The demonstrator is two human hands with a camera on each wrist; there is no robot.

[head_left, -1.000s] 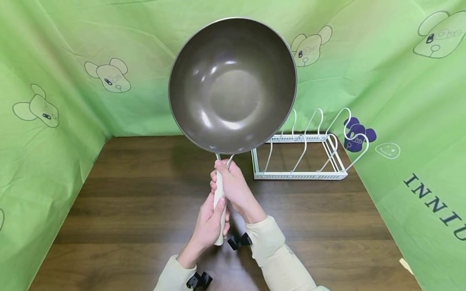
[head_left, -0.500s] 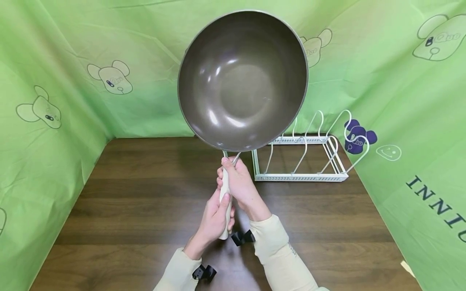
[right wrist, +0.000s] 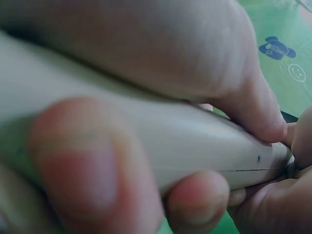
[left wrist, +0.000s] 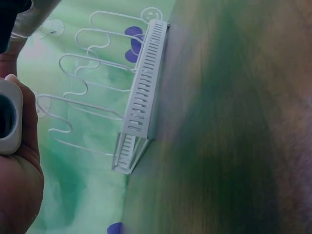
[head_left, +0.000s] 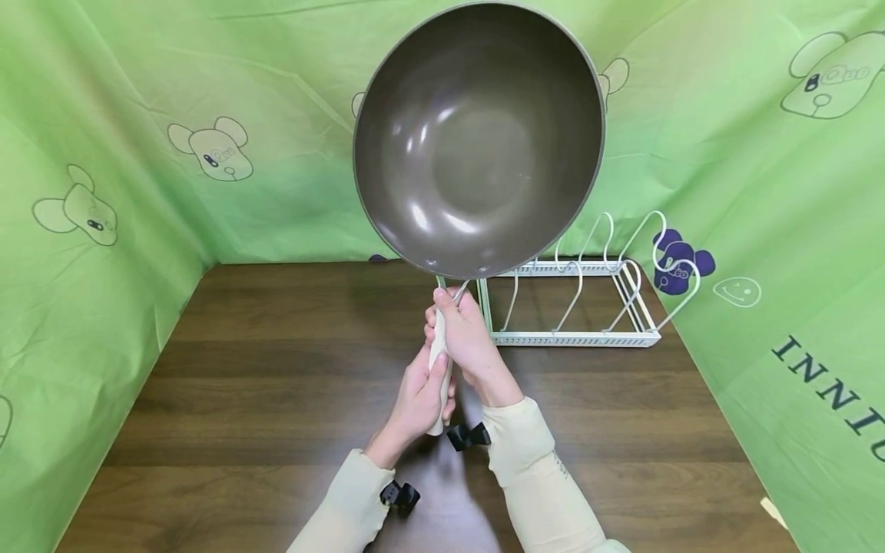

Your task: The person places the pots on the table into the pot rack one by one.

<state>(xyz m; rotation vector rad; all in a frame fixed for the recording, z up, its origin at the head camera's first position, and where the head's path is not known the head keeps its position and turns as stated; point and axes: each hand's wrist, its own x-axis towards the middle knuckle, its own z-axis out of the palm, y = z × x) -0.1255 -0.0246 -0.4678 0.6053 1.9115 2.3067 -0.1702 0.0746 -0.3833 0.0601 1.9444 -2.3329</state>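
Green cloth (head_left: 290,200) hangs in folds around the brown wooden desk (head_left: 263,369), and I can see pale big-eared animal heads (head_left: 220,153) printed on it. Over to the right there's a purple head (head_left: 677,253) near a smiley face (head_left: 737,292), then large dark lettering (head_left: 833,392).

In the head view, the pan (head_left: 480,142) hides a far corner of the rack (head_left: 577,339).

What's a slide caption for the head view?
Left fingers and right fingers grip the wok's handle; a white rack stands to the right on the table.
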